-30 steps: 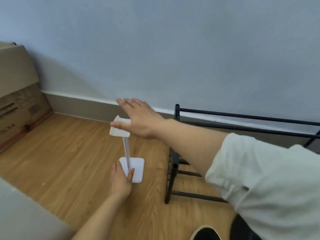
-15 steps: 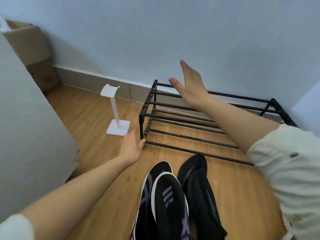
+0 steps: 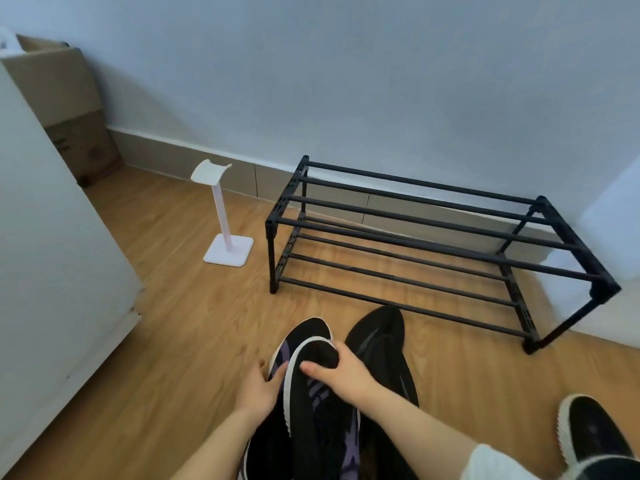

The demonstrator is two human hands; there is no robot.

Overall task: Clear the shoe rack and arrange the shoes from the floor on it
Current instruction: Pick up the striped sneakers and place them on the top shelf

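The black metal shoe rack [image 3: 272,254] stands bare against the wall, with two tiers of bars. In front of it on the wooden floor lie two black sneakers with purple stripes and white soles, one resting on top of the other. My right hand [image 3: 341,374] grips the toe of the upper sneaker [image 3: 304,417], thumb on top. My left hand [image 3: 258,389] holds the left side of the lower sneaker [image 3: 306,330], fingers tucked at its edge. An all-black shoe [image 3: 381,337] lies just right of them. Another black shoe with a white sole [image 3: 592,434] sits at the bottom right.
A white headphone stand [image 3: 225,226] stands upright on the floor just left of the rack. A tall white panel [image 3: 52,254] fills the left side. A cardboard box [image 3: 65,95] sits in the far left corner by the wall.
Both hands left the stand and the rack and came down onto the stacked sneakers. The view swung right and down, bringing the whole rack and the shoes into sight.
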